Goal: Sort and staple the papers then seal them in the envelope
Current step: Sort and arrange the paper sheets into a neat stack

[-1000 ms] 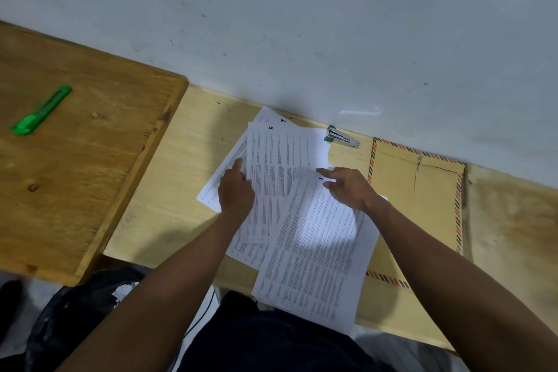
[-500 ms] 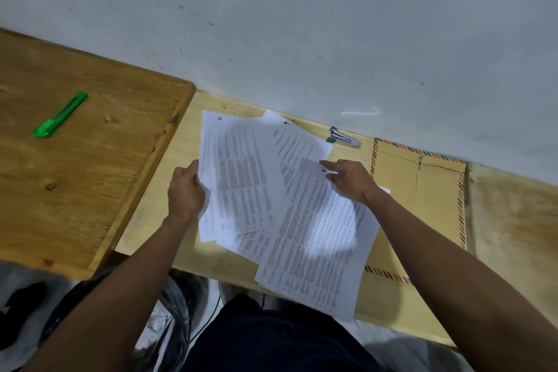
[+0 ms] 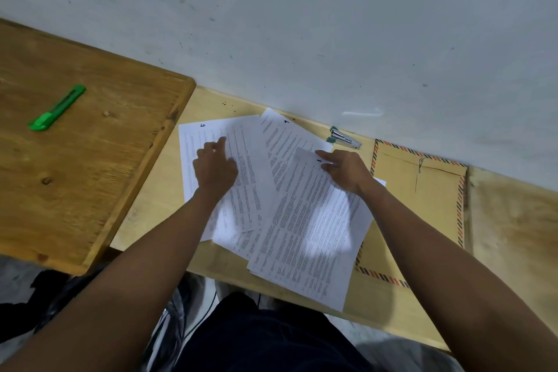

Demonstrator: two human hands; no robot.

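You've got matt white printed paper sheets (image 3: 308, 220) on a pale, smooth plywood tabletop (image 3: 208, 103); beside it sits a darker varnished wood tabletop (image 3: 90, 160) with visible grain and knots. Your envelope (image 3: 422, 190) is matt brown kraft paper with a striped printed border, the stapler (image 3: 344, 139) is shiny metal, and the cutter (image 3: 57, 108) is glossy green plastic. The wall (image 3: 302, 24) behind is matt, scuffed paint.

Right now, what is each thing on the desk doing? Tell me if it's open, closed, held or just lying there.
Papers: loose, fanned out, not stapled.
Left hand: open, flat on the left sheet.
Right hand: fingers pressing the top of the right sheet.
Stapler: lying untouched by the wall.
Envelope: flat, partly under the papers; whether its flap is closed is unclear.
Green cutter: lying on the other table; no blade visible.
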